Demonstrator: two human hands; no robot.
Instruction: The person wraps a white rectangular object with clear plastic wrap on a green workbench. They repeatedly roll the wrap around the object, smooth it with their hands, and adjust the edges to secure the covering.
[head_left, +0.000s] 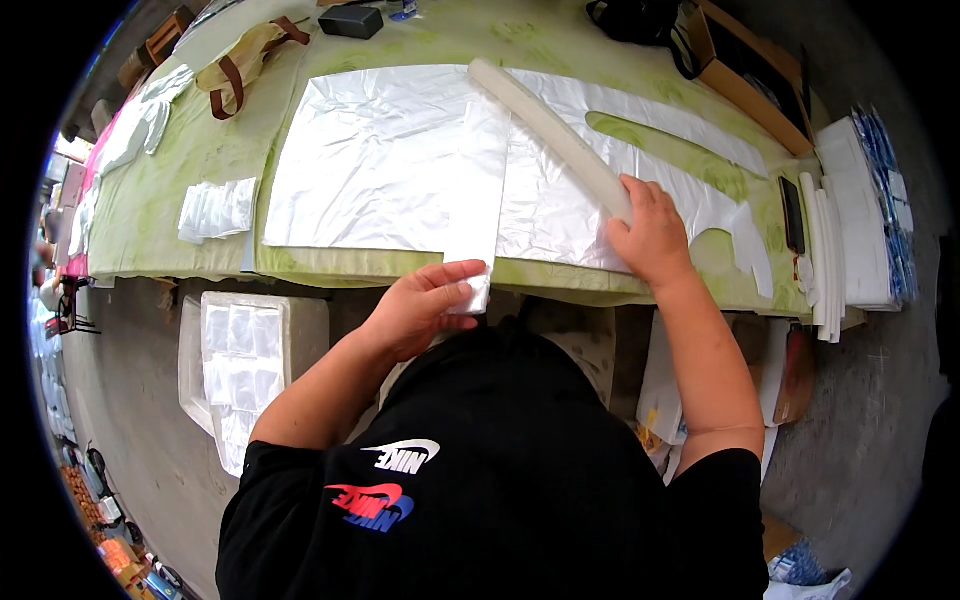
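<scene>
A thin white plastic sheet (345, 165) lies spread over the table, with a rounded cut-out and narrow straps at its right end. My right hand (652, 232) is closed round the near end of a long, pale, flat bar (545, 125). The bar slants over the sheet toward the far left. At the table's front edge, my left hand (425, 305) grips a narrow folded end of white plastic (478, 290) between thumb and fingers. From there a folded white strip (475, 190) runs back over the sheet.
A green-patterned cloth covers the table (540, 40). Folded white packets (217, 210) lie at left, near a bag with brown handles (250, 65). A dark box (350, 20) sits at the back, an open carton (755, 75) at back right. Below left stands a bin (308, 330) of white packets.
</scene>
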